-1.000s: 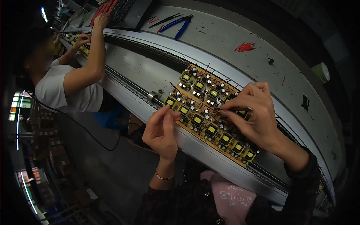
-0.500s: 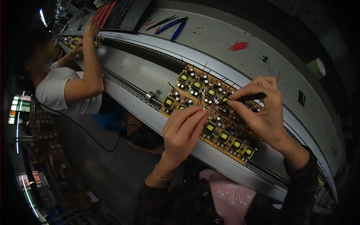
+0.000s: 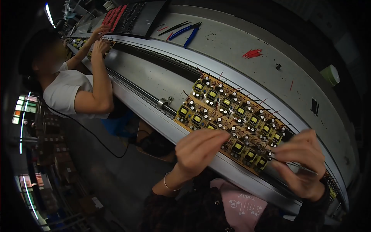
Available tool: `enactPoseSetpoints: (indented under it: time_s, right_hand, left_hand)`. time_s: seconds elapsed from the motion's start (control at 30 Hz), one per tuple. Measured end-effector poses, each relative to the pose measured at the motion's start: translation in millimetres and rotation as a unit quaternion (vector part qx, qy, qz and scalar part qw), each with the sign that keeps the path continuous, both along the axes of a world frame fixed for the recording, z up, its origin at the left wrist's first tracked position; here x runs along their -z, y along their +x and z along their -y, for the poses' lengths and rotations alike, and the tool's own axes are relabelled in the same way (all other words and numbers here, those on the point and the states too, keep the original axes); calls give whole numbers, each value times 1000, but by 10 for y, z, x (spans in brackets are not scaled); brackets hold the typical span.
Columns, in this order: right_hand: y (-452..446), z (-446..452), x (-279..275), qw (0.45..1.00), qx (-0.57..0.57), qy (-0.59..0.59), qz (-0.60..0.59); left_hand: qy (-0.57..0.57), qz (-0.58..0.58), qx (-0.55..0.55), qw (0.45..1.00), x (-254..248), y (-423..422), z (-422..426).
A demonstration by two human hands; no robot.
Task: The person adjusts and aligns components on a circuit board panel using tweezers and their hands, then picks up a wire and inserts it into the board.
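Observation:
A panel of circuit boards point(image 3: 220, 112) lies on the conveyor rails, crowded with yellow-topped transformers, silver-topped capacitors and upright dark and red wires. My left hand point(image 3: 199, 152) is closed over the panel's near edge, its fingertips pinched together; whatever they may hold is hidden. At the panel's right end, my right hand point(image 3: 303, 162) grips slim, shiny tweezers point(image 3: 297, 166) between thumb and fingers. The tips point left toward the last components and are blurred.
Beyond the rail, the grey ledge point(image 3: 228, 38) carries blue-handled cutters point(image 3: 187, 34), dark tweezers point(image 3: 176, 28), a red wire pile point(image 3: 252, 53), black wires point(image 3: 315, 106) and a green-and-white roll point(image 3: 330, 74). A co-worker in a white shirt point(image 3: 73, 92) works at the left by a wire tray point(image 3: 145, 17).
My right hand has moved right and toward me, from mid-panel to its right end. My left hand has shifted slightly right and nearer. The co-worker's hands have changed position.

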State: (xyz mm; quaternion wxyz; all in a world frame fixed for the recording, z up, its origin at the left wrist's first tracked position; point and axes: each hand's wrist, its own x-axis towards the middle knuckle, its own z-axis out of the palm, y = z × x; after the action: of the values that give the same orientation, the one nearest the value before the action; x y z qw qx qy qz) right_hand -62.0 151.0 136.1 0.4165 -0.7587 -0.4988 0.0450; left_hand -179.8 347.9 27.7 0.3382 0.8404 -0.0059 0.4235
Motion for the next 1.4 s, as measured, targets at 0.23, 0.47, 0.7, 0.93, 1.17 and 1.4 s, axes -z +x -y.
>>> enactPoseSetpoints:
  time_s: [0.23, 0.47, 0.7, 0.93, 1.17, 1.4]
  right_hand:
    - [-94, 995, 301, 975, 177, 112, -68]
    - [-192, 1343, 666, 892, 404, 187, -75]
    - [-253, 1350, 747, 890, 421, 132, -116]
    - [-262, 1363, 746, 879, 434, 149, -129]
    - [-268, 1302, 715, 876, 445, 140, -124]
    - [-266, 1332, 748, 882, 426, 155, -126]
  left_hand:
    - [-369, -46, -76, 925, -140, 44, -522]
    - [-206, -173, -64, 961, -62, 151, -633]
    - [-160, -196, -55, 966, -24, 191, -608]
    - [-150, -217, -58, 963, -32, 213, -603]
    - [-140, -219, -56, 964, -33, 220, -598]
    - [-124, -219, -53, 966, -53, 229, -579]
